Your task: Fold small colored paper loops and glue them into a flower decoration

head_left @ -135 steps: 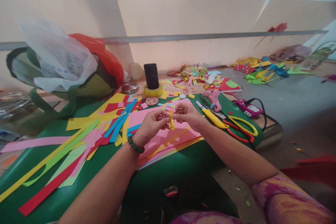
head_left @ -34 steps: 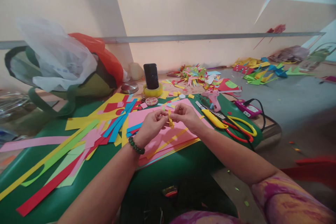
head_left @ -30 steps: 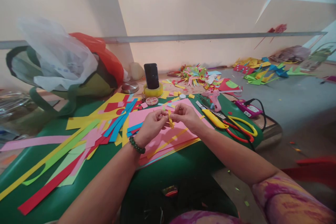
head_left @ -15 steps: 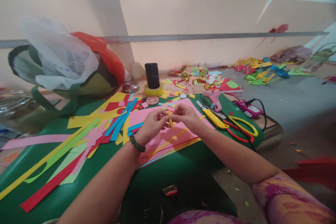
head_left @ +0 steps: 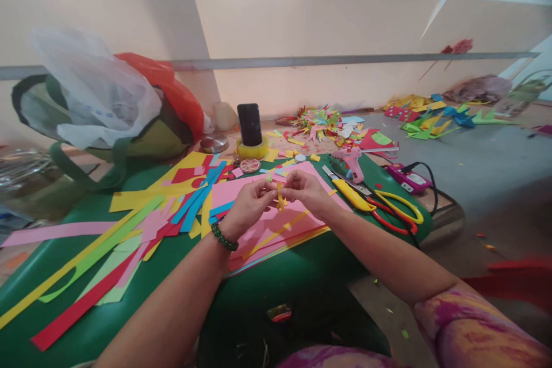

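Yellow paper piece (head_left: 280, 198), small, is held above the pink sheets (head_left: 263, 236). Fingers of the left hand (head_left: 255, 200) and right hand (head_left: 307, 191) are drawn narrow, each pinching it at the tips. Right of the pink sheets lie a yellow-handled cutter (head_left: 351, 194), scissors (head_left: 399, 211) and a pink glue gun (head_left: 352, 164). Farther right of them, a purple box (head_left: 407, 178) bears a pale label; left and beyond, a white plastic bag (head_left: 107, 106) carries faint bluish print, both too small to read
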### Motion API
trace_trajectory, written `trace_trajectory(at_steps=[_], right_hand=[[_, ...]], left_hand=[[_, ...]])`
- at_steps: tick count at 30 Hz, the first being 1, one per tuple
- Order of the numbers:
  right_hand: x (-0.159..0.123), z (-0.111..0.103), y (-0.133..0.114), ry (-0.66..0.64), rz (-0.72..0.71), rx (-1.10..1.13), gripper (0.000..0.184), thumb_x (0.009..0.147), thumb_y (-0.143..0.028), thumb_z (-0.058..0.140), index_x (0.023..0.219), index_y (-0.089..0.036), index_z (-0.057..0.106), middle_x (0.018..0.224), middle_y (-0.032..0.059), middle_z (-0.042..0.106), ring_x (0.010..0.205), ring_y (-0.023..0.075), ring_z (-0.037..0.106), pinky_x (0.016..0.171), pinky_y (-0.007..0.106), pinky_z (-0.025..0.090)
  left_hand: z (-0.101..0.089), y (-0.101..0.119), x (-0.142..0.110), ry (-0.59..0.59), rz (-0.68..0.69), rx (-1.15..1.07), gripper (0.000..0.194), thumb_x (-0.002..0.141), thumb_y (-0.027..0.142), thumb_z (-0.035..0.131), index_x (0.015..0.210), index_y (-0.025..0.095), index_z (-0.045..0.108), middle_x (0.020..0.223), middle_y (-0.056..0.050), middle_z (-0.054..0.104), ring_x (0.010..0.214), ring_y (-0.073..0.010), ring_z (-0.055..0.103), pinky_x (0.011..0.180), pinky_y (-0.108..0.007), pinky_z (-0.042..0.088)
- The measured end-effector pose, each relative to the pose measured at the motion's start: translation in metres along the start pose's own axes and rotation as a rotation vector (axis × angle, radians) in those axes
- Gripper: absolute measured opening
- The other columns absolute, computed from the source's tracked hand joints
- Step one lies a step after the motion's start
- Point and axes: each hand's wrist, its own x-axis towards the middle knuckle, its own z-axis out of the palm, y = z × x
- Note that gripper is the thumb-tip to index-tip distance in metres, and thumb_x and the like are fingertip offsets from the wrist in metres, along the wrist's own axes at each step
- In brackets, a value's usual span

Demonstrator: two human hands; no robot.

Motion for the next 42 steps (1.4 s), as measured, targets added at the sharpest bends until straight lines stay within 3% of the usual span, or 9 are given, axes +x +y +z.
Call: trace_trajectory(at_steps=[17, 42], right_hand=[[-0.0003, 0.0000, -0.0032, -0.016, 0.042, 0.015, 0.042, 0.053, -0.031, 0.081, 0.072, -0.021, 0.045, 0.050, -0.0088, 0.055, 0.048, 0.0080, 0.049, 0.051, 0.023, 0.036], [0.0019, -0.0027, -0.0011, -0.045, 0.056, 0.024, 0.041, 0.053, -0.029, 0.082, 0.072, -0.020, 0.047, 0.052, -0.0076, 0.058, 0.048, 0.0078, 0.050, 0.051, 0.023, 0.036]], left_hand=[[0.0010, 0.0008, -0.0003, 0.006, -0.004, 0.001, 0.021, 0.076, 0.037, 0.063, 0.070, 0.018, 0.056, 0.067, -0.001, 0.066, 0.065, -0.0138, 0.064, 0.061, -0.024, 0.048], [0.0021, -0.0005, -0.0003, -0.007, 0.041, 0.018, 0.025, 0.072, 0.041, 0.064, 0.072, 0.018, 0.055, 0.070, -0.002, 0.066, 0.069, -0.0169, 0.067, 0.062, -0.027, 0.050]])
